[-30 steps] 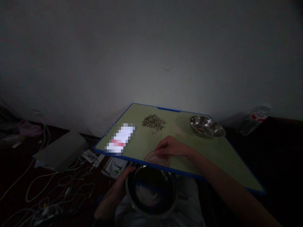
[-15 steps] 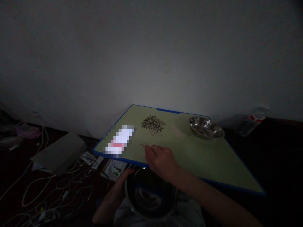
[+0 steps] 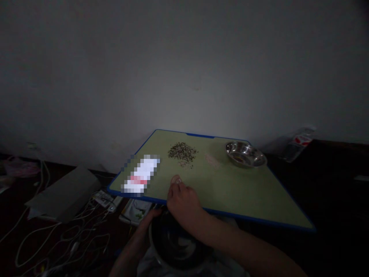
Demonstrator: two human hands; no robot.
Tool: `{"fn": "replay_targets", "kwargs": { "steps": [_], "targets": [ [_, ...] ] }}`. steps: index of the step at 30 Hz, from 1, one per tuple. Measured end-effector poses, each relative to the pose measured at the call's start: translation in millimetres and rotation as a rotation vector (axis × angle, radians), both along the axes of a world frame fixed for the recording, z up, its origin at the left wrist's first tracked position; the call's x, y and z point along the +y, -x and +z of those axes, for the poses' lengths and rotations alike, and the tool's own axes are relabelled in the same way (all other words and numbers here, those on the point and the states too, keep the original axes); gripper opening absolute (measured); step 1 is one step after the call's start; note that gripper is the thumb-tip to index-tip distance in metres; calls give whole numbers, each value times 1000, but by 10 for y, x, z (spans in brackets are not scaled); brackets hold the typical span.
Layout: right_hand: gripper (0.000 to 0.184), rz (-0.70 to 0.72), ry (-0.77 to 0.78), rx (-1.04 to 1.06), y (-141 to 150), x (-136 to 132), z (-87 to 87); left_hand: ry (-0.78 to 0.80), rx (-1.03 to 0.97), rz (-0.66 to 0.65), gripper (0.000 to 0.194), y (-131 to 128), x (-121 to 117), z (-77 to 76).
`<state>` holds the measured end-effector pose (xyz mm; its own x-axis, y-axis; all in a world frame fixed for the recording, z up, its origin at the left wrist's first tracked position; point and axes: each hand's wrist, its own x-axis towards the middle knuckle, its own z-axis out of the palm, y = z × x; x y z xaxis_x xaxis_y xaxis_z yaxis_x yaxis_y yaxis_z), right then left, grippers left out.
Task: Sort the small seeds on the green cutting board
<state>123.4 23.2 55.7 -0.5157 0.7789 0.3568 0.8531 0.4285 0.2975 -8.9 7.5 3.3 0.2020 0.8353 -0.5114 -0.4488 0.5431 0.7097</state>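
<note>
You seem to be at a picking step, right hand (image 3: 184, 200) bunched by the table's (image 3: 250, 196) near edge, beyond it the pile (image 3: 182, 151), left hand (image 3: 146, 227) clasping the bowl (image 3: 161, 257) below, which next wants steadying; can't tell if your right fingertips pinch anything, bowl's contents lost in dimness.

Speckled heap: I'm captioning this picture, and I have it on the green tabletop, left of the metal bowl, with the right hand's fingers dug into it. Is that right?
Not quite: the head view shows the right hand apart from the speckled heap, on its near side. The heap does lie on the green tabletop, left of the metal bowl.
</note>
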Motion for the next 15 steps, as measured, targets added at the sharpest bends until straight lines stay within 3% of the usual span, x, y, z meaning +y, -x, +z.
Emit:
{"fn": "replay_targets", "kwargs": {
  "steps": [5, 15],
  "targets": [
    [37, -50, 71, -18, -414, -4, 44, 101, -12, -95, 17, 10, -30, 3],
    [41, -139, 80, -74, -1295, 104, 69, 116, -2, -81, 18, 43, -15, -129]
  ]
}}
